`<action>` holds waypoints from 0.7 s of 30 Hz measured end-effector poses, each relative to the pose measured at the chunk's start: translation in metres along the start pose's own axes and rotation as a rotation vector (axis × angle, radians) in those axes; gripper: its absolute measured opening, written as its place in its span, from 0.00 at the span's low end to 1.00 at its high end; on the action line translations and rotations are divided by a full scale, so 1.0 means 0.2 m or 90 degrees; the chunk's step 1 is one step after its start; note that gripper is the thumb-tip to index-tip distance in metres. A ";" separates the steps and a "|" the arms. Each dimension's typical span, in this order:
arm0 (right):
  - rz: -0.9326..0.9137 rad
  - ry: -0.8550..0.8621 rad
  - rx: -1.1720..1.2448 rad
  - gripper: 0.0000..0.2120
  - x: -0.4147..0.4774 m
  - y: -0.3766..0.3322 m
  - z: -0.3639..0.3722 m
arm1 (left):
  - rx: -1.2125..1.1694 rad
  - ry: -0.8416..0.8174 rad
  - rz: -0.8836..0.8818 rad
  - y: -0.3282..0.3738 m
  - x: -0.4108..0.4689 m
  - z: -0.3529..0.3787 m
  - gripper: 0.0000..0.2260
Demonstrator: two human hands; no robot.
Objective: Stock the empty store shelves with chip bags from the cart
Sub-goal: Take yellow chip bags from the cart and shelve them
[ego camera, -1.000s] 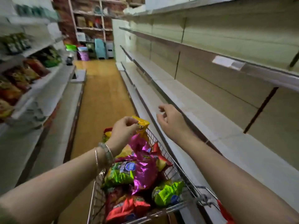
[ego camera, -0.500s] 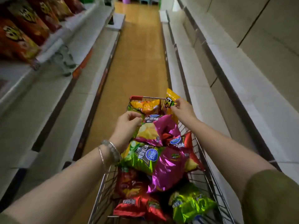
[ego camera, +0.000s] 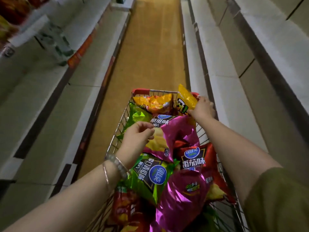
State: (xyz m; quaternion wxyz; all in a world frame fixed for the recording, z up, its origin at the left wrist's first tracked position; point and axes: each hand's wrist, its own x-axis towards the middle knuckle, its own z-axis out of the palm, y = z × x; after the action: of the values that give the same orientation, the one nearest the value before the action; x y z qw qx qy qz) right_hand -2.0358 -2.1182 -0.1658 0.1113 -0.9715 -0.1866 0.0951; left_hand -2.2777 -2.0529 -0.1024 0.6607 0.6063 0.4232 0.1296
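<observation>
A wire cart (ego camera: pixel 117 131) with red corner trim stands in the aisle, piled with chip bags in magenta, green, red and orange. At its far right corner my right hand (ego camera: pixel 203 108) grips a small yellow chip bag (ego camera: pixel 184 99) that stands upright against the rim. My left hand (ego camera: pixel 138 137) hovers over a magenta bag (ego camera: pixel 177 131) near the cart's left side, fingers loosely curled with nothing in them. A green bag (ego camera: pixel 150 174) lies below my left wrist and a red bag (ego camera: pixel 195 158) beside it.
Bare white shelves (ego camera: pixel 247 52) run along the right of the aisle. On the left, lower shelves (ego camera: pixel 41 91) are bare and an upper shelf (ego camera: pixel 10 12) holds red and orange bags. The wooden floor (ego camera: pixel 150 47) stretches ahead of the cart.
My view tipped down from the shelves onto the cart. The yellow bag passed from my left hand to my right hand at the far right corner; my left hand now holds nothing.
</observation>
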 end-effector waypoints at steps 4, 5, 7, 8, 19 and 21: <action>-0.066 0.065 0.017 0.21 -0.02 0.04 -0.06 | 0.017 -0.017 0.003 -0.05 0.01 0.00 0.06; -0.072 0.093 0.035 0.18 -0.02 0.05 -0.12 | 0.031 -0.021 0.012 -0.05 0.01 0.00 0.05; -0.100 0.126 0.060 0.14 -0.04 0.04 -0.29 | 0.057 -0.031 0.030 -0.04 0.01 0.00 0.09; -0.131 0.129 0.069 0.13 -0.05 0.04 -0.38 | 0.071 -0.036 0.040 -0.03 0.02 -0.01 0.12; -0.295 -0.550 0.365 0.15 -0.20 -0.17 -0.65 | 0.086 -0.188 0.004 0.02 -0.02 -0.14 0.56; -0.249 -0.622 0.377 0.20 -0.17 -0.20 -0.50 | 0.008 -0.232 -0.055 -0.02 -0.04 -0.16 0.47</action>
State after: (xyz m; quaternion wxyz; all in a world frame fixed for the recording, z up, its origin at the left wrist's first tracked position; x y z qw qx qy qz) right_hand -2.0578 -2.1120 -0.0552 0.2938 -0.6907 -0.3572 0.5559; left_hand -2.3064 -2.0364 -0.1001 0.7274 0.6055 0.3228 -0.0136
